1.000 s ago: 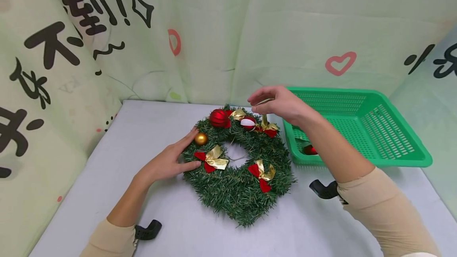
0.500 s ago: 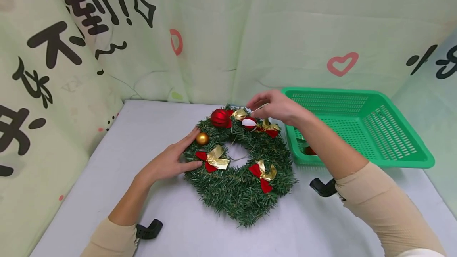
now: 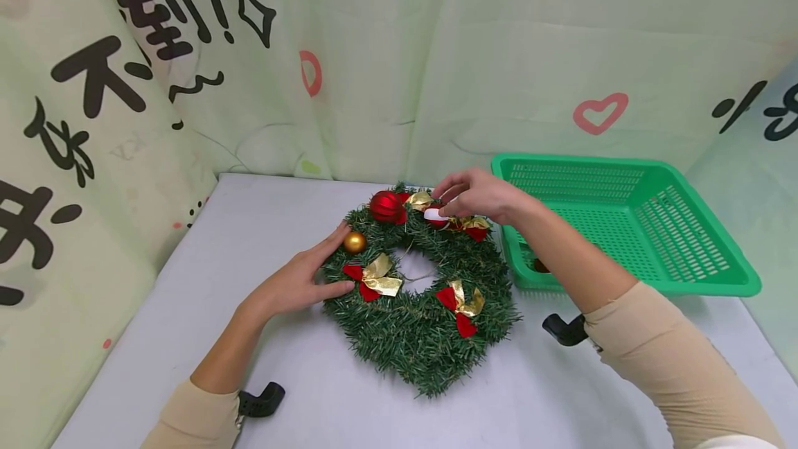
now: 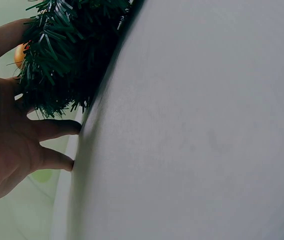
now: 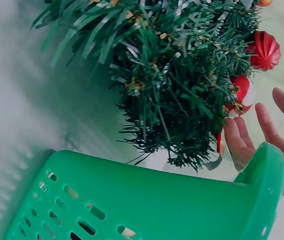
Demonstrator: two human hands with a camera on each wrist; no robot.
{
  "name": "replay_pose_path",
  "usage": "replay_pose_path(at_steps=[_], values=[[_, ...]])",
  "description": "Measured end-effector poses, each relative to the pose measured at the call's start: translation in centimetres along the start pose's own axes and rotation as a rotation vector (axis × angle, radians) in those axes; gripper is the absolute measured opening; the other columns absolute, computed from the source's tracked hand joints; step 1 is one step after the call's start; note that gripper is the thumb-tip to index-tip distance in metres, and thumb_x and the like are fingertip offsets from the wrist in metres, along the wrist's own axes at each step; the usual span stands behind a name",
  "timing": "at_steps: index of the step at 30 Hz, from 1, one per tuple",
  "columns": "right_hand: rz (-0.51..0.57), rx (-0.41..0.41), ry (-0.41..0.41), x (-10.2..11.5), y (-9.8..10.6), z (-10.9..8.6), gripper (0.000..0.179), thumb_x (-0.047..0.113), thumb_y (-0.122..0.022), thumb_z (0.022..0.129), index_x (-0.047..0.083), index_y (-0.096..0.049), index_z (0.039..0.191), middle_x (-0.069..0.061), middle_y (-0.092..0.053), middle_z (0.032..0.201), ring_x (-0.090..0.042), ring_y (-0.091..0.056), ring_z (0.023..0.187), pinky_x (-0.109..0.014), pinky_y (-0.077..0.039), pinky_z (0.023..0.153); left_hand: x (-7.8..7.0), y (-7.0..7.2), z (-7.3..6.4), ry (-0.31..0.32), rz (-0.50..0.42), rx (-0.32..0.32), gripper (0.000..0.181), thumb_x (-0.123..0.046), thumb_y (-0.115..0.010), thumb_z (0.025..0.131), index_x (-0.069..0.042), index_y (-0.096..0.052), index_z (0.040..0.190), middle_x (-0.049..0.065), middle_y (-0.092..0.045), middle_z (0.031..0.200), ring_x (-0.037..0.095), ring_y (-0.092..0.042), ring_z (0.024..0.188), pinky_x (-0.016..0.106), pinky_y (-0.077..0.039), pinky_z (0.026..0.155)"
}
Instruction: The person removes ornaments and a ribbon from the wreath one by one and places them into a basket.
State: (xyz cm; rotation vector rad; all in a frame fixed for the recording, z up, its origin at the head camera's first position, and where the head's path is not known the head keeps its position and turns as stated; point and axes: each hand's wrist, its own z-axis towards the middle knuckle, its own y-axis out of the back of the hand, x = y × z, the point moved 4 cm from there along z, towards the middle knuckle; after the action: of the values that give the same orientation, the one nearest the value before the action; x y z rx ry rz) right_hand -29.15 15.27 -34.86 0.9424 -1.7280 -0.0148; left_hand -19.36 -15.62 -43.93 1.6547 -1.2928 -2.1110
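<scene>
A green wreath [image 3: 411, 338] lies on the table, trimmed with red-and-gold bows [image 3: 377, 277], a shiny red bauble [image 3: 387, 207] and a small gold ball [image 3: 355, 242]. My left hand [image 3: 299, 280] rests against its left edge, fingers spread; in the left wrist view two fingertips of that hand [image 4: 12, 135] touch the table. At the wreath's upper right, my right hand [image 3: 480, 196] reaches over a red-and-white bauble [image 3: 434, 215], fingers loosely bent. The right wrist view shows a fingertip close beside this bauble [image 5: 243, 95]; whether it touches is unclear.
Right of the wreath stands a green plastic basket [image 3: 648, 227] with slotted walls, close to my right forearm. A dark red item [image 3: 540, 266] lies in its near left corner, partly hidden by the arm. A printed curtain [image 3: 374, 75] hangs behind the white table [image 3: 262, 213].
My right hand has come down and slightly nearer, from above the wreath to the red-and-white bauble. The left hand keeps its place on the wreath. The view shifts slightly.
</scene>
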Motion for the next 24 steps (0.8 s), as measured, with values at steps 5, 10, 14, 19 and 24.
replay_pose_path(at_steps=[5, 10, 14, 19, 24], values=[[-0.003, 0.018, -0.028, -0.27, -0.13, 0.33, 0.044, 0.006, -0.069, 0.097, 0.0, -0.059, 0.14, -0.024, -0.056, 0.146, -0.035, -0.065, 0.121, -0.046, -0.053, 0.105, 0.08, 0.05, 0.03, 0.006, 0.004, 0.0, 0.097, -0.048, -0.072, 0.096, -0.029, -0.011, 0.169, -0.001, -0.011, 0.176, 0.033, -0.024, 0.159, 0.059, -0.028, 0.125], [0.008, 0.026, -0.038, -0.34, -0.28, 0.49, 0.044, 0.003, -0.068, 0.097, -0.001, -0.059, 0.14, -0.025, -0.054, 0.147, -0.036, -0.065, 0.12, -0.044, -0.054, 0.104, 0.22, 0.04, 0.07, 0.017, 0.001, 0.001, 0.097, -0.05, -0.072, 0.096, -0.031, -0.011, 0.169, -0.004, -0.011, 0.176, 0.03, -0.023, 0.159, 0.058, -0.028, 0.125], [0.01, 0.035, -0.041, -0.54, -0.47, 0.7, 0.046, 0.0, -0.067, 0.096, 0.0, -0.058, 0.141, -0.026, -0.055, 0.145, -0.034, -0.065, 0.115, -0.041, -0.055, 0.098, 0.22, 0.04, 0.08, 0.014, -0.004, 0.003, 0.097, -0.049, -0.072, 0.096, -0.03, -0.011, 0.169, -0.004, -0.01, 0.176, 0.03, -0.023, 0.159, 0.058, -0.028, 0.125], [-0.003, 0.028, -0.05, -0.68, -0.76, 0.85, 0.046, -0.003, -0.069, 0.093, 0.003, -0.062, 0.139, -0.023, -0.059, 0.144, -0.031, -0.064, 0.114, -0.04, -0.056, 0.094, 0.27, 0.0, 0.08, 0.015, -0.006, 0.004, 0.097, -0.049, -0.072, 0.096, -0.03, -0.01, 0.169, -0.005, -0.009, 0.176, 0.03, -0.022, 0.16, 0.058, -0.027, 0.126], [-0.036, 0.005, -0.049, -0.76, -0.9, 0.93, 0.045, -0.003, -0.072, 0.092, 0.005, -0.064, 0.136, -0.022, -0.059, 0.143, -0.032, -0.062, 0.115, -0.041, -0.056, 0.091, 0.29, -0.04, 0.16, 0.005, 0.002, 0.001, 0.098, -0.049, -0.072, 0.096, -0.028, -0.01, 0.169, -0.002, -0.01, 0.176, 0.032, -0.023, 0.159, 0.059, -0.028, 0.125]])
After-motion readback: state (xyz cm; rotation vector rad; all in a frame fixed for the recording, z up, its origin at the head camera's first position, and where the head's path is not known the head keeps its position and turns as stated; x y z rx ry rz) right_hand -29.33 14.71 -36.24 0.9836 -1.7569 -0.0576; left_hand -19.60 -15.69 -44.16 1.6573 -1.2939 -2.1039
